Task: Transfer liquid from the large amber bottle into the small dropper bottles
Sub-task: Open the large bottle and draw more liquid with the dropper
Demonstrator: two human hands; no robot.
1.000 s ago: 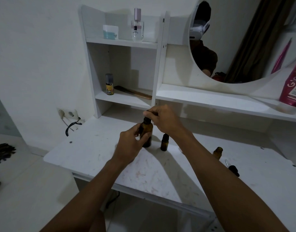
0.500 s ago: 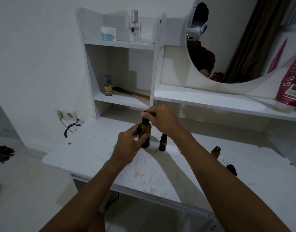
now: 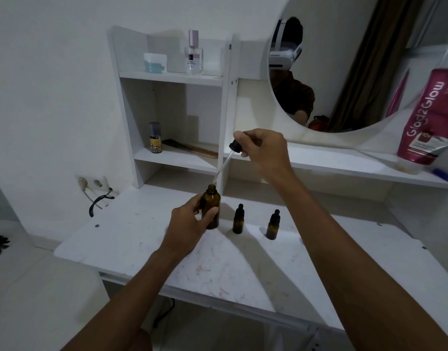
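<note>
Now L hand grips amber btl, dropper above.

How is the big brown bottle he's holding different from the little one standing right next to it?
The large amber bottle is clearly taller and wider than the nearest small dropper bottle. The large bottle's neck is open, its dropper lifted out by the right hand; the small bottle still wears its black dropper cap. The left hand grips the large bottle, while the small one stands untouched. Both are amber glass, upright on the white table.
</note>
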